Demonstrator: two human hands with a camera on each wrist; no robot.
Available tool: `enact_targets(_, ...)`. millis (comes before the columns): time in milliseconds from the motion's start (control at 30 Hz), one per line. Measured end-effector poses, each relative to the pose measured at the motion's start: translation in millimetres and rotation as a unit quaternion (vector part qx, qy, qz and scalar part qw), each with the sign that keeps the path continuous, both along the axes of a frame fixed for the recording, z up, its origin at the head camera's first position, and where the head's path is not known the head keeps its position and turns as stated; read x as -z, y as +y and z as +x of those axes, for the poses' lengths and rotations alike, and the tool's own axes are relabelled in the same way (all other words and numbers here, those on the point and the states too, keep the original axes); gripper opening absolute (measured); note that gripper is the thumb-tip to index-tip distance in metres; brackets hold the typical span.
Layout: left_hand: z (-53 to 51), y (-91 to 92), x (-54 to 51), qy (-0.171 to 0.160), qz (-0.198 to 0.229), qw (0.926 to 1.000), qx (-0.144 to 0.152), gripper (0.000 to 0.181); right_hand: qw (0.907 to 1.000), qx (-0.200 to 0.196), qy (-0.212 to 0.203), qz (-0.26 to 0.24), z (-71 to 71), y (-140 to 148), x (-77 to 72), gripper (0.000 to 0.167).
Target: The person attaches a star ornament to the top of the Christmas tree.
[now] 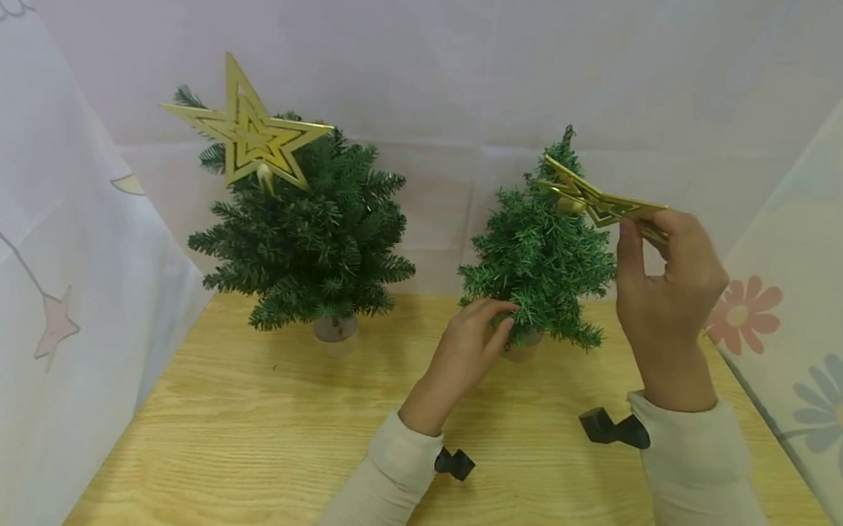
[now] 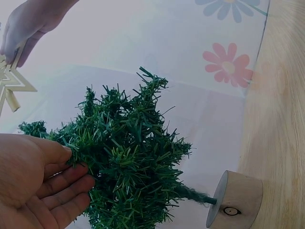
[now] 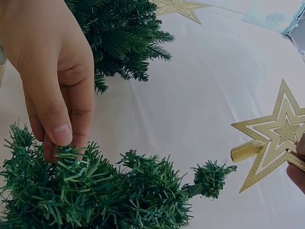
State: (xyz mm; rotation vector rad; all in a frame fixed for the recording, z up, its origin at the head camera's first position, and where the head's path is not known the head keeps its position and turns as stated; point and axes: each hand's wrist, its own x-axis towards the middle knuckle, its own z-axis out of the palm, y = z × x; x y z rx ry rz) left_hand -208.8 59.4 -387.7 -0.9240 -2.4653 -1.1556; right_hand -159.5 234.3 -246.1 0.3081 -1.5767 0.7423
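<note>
A small artificial Christmas tree (image 1: 542, 257) stands on a round wooden base (image 2: 238, 202). At its lower left side, my left hand (image 1: 463, 346) pinches a branch tip between thumb and fingers, as the right wrist view also shows. My right hand (image 1: 671, 285) grips one point of a gold star tree topper (image 3: 281, 138) between thumb and fingers. The star is tilted nearly flat in the head view, beside the upper right of the tree. Its short hollow tube (image 3: 246, 150) faces the treetop (image 3: 214, 179), with a gap between them.
To the left stands a fuller Christmas tree (image 1: 318, 237), with another gold star (image 1: 255, 136) at its top. Both trees are near the back of the wooden table (image 1: 249, 432). Pale cloth with printed flowers (image 1: 744, 315) hangs behind and at the sides.
</note>
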Motion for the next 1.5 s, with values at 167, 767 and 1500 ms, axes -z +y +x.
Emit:
enact_targets(167, -0.2, -0.3, 1.6, 0.002, 0.005, 1.0000, 0.002, 0.030, 1.0000, -0.001, -0.005, 0.000, -5.0, 5, 1.4, 0.011)
enact_targets(767, -0.7, -0.8, -0.5, -0.007, 0.003, 1.0000, 0.006, 0.029, 0.9999, -0.001, -0.007, -0.007, -14.4, 4, -12.6, 0.014)
enact_targets(1500, 1.4, -1.8, -3.2, -0.012, -0.006, 0.9999, 0.003, 0.029, 0.9994, 0.001, 0.018, -0.031, -21.4, 1, -26.2, 0.017)
